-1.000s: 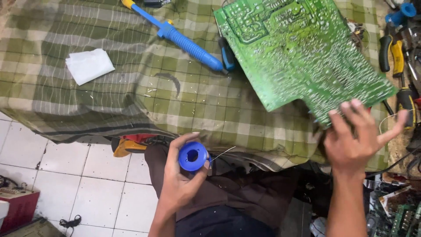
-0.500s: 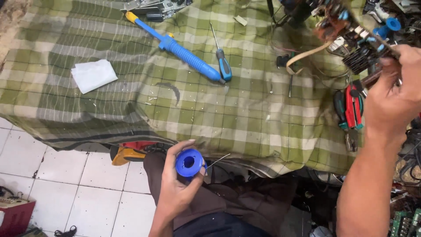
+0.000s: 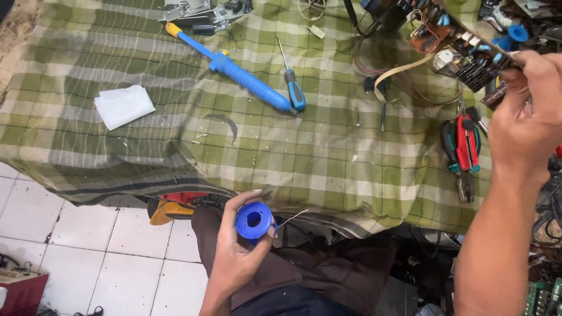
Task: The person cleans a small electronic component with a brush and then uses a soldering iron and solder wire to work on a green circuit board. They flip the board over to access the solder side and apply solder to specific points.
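Two bare hands are at work over a table draped in a green and cream checked cloth (image 3: 328, 158). The left hand (image 3: 237, 257) is low in the view, just off the near edge of the cloth, with its fingers and thumb closed around a small round blue plastic spool (image 3: 254, 220); a thin silvery wire end (image 3: 291, 218) sticks out from the spool to the right. The right hand (image 3: 527, 117) is raised at the right edge of the view, its fingers pinched together on the edge of a circuit board crowded with small coloured components (image 3: 462, 44), held tilted above the far right part of the table. A pale flat ribbon cable (image 3: 404, 73) hangs from the board toward the cloth.

On the cloth, a long blue plastic suction tool with a yellow tip (image 3: 234, 67) lies diagonally, and a small screwdriver with a blue and black handle (image 3: 293, 88) lies just beside its near end, possibly touching it. A folded white tissue (image 3: 124, 106) sits well to the left. Red- and green-handled pliers (image 3: 464, 146) lie near the right hand's wrist. Below the left hand are dark brown trousers (image 3: 328, 275), and white floor tiles (image 3: 88, 246) show at the lower left.
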